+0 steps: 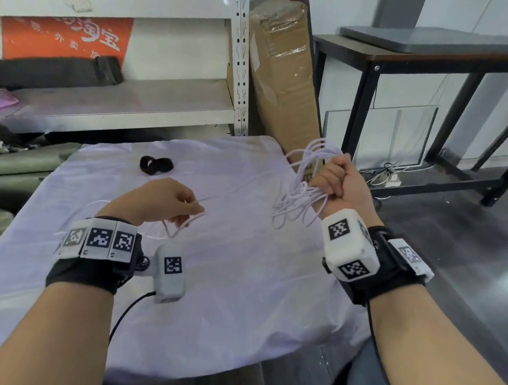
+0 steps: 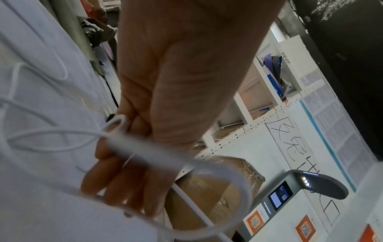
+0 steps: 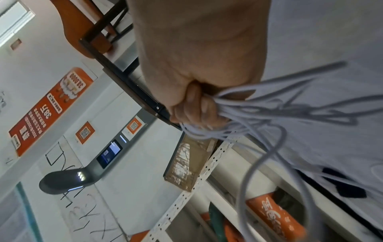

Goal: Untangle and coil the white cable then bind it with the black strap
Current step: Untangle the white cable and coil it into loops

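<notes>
Cable [image 1: 302,178]: thin, round, white, smooth-sheathed; most of it is bunched in many loose loops of uneven size, fanning out above and below the right fist, held in the air over the desk's right edge. One strand runs left from the bundle to the left hand, and slack lies in soft curves on the cloth beside that wrist.
Right hand [image 1: 340,179]: raised, fingers [image 3: 192,106] curled tight into a fist round the middle of the loop bundle; in the right wrist view the strands splay from the fist, blurred.
Left hand [image 1: 159,199]: low over the desk, fingers [image 2: 116,185] curled round a small loop of cable; the strand passes through the grip and bends out in a wide arc close to the left wrist camera.
Strap [image 1: 156,165]: black, matte, fabric-like band curled into two small rings, lying on the cloth at the far side of the desk, well apart from both hands.
Desk [image 1: 235,300]: covered by a pale lilac cloth, thin, slightly glossy, creased.
Shelf [image 1: 124,100]: white metal rack with perforated upright, behind the desk.
Box [image 1: 278,69]: tall brown cardboard, taped, leaning beside the rack.
</notes>
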Demonstrator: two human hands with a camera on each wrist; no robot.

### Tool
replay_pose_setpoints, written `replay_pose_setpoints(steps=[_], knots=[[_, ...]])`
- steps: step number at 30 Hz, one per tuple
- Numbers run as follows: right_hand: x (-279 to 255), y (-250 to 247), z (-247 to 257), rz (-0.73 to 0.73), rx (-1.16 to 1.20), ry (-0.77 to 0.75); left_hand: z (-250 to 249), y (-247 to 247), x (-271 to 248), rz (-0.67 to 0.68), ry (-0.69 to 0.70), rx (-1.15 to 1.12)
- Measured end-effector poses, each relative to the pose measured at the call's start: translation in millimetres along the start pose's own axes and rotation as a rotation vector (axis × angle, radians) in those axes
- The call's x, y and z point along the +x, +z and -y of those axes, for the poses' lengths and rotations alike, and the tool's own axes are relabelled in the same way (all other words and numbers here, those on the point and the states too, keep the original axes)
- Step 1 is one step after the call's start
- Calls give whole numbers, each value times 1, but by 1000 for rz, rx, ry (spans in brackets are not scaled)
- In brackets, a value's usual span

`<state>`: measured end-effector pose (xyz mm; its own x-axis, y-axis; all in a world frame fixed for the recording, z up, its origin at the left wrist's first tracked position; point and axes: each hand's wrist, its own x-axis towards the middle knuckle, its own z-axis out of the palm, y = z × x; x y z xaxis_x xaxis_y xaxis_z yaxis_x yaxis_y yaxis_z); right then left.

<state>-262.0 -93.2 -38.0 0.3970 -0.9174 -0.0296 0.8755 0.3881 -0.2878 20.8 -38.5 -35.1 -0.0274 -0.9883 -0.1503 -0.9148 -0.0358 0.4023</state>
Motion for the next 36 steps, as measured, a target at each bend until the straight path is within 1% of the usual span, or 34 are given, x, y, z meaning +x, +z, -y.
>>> replay_pose_setpoints(steps=[2, 3, 4, 5, 7, 9, 11, 13, 14, 15, 16, 18, 19, 21, 22, 23, 24, 26, 27, 28, 29, 30, 31, 32, 35, 36], knots=[[0, -3, 2, -131, -29, -90, 6, -1, 1, -85, -38, -15], [-1, -3, 2, -186, -41, -130, 7, -2, 2, -126, -54, -85], [-2, -3, 1, -228, -50, -162, 6, -2, 3, -142, -84, -201], [-2, -3, -1, -260, -62, -183, 4, -2, 3, -123, -139, -349], [-1, -5, -4, -307, -108, -201, -1, 0, -2, -32, -279, -617], [2, -6, -7, -336, -181, -208, -4, 4, -5, 12, -348, -739], [4, -7, -10, -346, -236, -196, -7, 8, -5, -13, -347, -823], [6, -8, -13, -353, -258, -182, -6, 10, 2, -91, -320, -895], [6, -8, -14, -354, -257, -179, -4, 11, 6, -143, -289, -895], [6, -9, -14, -354, -251, -179, -2, 11, 10, -214, -248, -847], [6, -9, -14, -353, -243, -181, 0, 11, 14, -296, -204, -728], [5, -9, -14, -355, -230, -192, 3, 9, 17, -465, -89, -373], [6, -10, -14, -362, -227, -205, 2, 8, 17, -565, -8, -238], [6, -12, -12, -393, -235, -261, -1, 5, 16, -721, 158, -66], [5, -14, -10, -419, -241, -303, -2, 3, 15, -763, 205, 11], [5, -15, -8, -453, -247, -347, 3, 4, 16, -766, 215, 61], [4, -16, -5, -491, -255, -388, 7, 3, 15, -723, 173, 85], [3, -18, 0, -553, -285, -445, 20, 6, 13, -549, 9, 34], [3, -18, 0, -569, -298, -457, 24, 8, 11, -456, -74, -36], [2, -18, 0, -570, -304, -459, 26, 9, 9, -383, -143, -151], [3, -18, 0, -559, -305, -447, 24, 11, 7, -333, -183, -299], [2, -16, -2, -537, -306, -418, 21, 11, 6, -297, -194, -440], [2, -14, -5, -508, -318, -373, 16, 10, 6, -291, -191, -549], [2, -11, -8, -473, -328, -322, 12, 8, 7, -310, -177, -595], [3, -3, -16, -336, -346, -170, -3, 1, 9, -413, -63, -618], [3, -1, -19, -284, -378, -124, -9, 0, 8, -426, -20, -636]])
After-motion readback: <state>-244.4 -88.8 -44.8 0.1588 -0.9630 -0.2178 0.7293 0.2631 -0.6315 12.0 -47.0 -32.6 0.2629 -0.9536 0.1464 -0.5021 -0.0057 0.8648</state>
